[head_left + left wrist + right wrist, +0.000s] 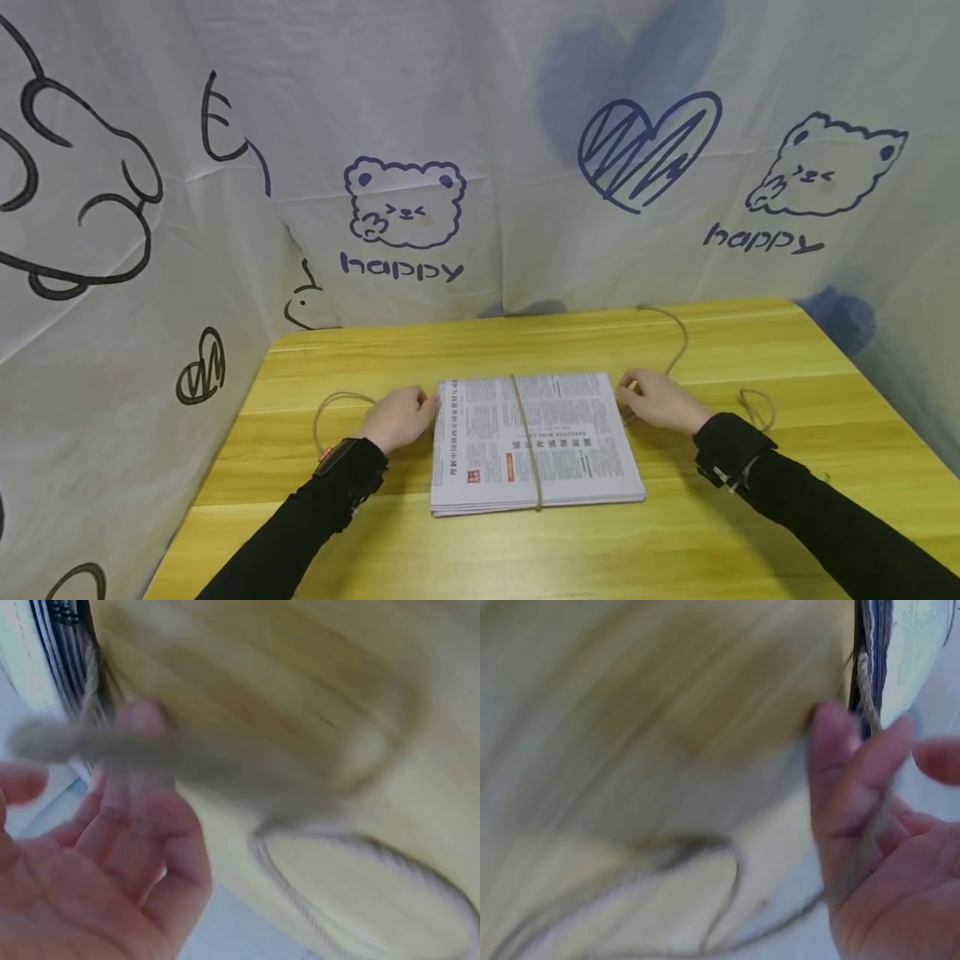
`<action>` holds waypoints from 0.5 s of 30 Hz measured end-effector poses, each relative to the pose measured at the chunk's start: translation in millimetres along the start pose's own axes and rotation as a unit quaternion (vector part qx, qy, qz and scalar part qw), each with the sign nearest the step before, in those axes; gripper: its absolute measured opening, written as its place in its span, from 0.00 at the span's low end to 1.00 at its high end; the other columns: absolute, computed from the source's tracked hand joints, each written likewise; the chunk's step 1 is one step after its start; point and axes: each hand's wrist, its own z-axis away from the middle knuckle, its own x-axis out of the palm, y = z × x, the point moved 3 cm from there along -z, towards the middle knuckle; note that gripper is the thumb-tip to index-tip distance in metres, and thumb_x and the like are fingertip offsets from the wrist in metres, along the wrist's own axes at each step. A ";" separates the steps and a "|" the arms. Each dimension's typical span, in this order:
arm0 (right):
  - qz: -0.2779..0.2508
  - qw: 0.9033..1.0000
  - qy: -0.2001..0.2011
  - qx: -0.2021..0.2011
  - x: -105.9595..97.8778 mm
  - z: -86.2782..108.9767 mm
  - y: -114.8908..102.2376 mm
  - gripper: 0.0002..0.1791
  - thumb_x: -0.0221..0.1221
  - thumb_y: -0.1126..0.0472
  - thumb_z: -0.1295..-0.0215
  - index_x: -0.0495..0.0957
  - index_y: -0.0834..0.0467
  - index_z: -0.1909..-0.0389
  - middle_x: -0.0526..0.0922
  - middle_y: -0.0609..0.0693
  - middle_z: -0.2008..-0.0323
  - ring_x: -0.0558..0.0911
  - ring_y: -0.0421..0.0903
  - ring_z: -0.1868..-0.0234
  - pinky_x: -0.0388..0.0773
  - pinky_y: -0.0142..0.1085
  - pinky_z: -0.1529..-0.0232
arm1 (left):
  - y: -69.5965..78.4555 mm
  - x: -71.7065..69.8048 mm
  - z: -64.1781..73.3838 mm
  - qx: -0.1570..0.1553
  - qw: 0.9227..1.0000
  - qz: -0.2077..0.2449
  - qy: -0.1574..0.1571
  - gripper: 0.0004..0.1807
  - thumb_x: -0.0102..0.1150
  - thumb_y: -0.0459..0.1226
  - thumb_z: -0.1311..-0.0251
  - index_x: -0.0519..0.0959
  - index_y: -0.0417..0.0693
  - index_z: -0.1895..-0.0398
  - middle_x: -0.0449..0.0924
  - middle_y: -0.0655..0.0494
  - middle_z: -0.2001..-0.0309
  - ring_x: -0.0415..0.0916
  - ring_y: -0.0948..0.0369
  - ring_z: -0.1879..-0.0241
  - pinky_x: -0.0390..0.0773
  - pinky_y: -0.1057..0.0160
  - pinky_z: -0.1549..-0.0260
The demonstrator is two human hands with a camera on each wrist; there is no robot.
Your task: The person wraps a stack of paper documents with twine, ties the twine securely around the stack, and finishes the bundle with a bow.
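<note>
On the worktop (pixel 420 558), newspaper stack (pixel 558 450) lay flat between my two hands, rope (pixel 527 429) running over its top from far edge to near edge, slightly slanted. Left hand (pixel 399 417) was just beside the stack's left side: thumb and fingertips apart, fingers loosely bent, rope crossing in front of them, blurred in the left wrist view; contact with the paper, cannot tell. Right hand (pixel 660 402) was just beside the right side: thumb clear of the fingers, these loosely bent too, rope passing over them and the palm. Slack rope looped past my left hand; on the right one length curved to the worktop's far edge, another curled near my wrist. Black sleeves (pixel 277 533) on both arms. Printed cloth (pixel 525 83) hung behind, bears and hearts.
</note>
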 end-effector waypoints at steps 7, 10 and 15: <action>0.054 0.997 -0.007 -0.063 1.3 26.1 7.7 0.16 0.57 0.58 0.26 0.78 0.67 0.49 0.81 0.48 0.73 0.74 0.37 0.77 0.70 0.32 0.75 | -6.8 5.8 29.2 0.064 0.995 0.023 -0.068 0.18 0.57 0.40 0.28 0.77 0.39 0.41 0.85 0.49 0.57 0.81 0.59 0.63 0.79 0.58 0.63; 0.036 0.997 -0.023 -0.072 7.5 28.9 7.8 0.16 0.57 0.59 0.26 0.78 0.67 0.48 0.80 0.47 0.75 0.72 0.36 0.78 0.68 0.30 0.76 | -3.9 11.2 33.3 0.088 0.995 0.000 -0.047 0.21 0.57 0.38 0.28 0.75 0.36 0.38 0.86 0.47 0.55 0.82 0.59 0.60 0.81 0.56 0.59; 0.012 0.996 -0.040 -0.075 15.5 28.9 2.8 0.12 0.52 0.64 0.24 0.75 0.67 0.49 0.79 0.47 0.79 0.73 0.37 0.80 0.69 0.31 0.76 | 1.6 19.0 33.1 0.108 0.991 -0.083 0.012 0.14 0.54 0.36 0.26 0.80 0.38 0.45 0.86 0.50 0.63 0.77 0.62 0.71 0.75 0.60 0.69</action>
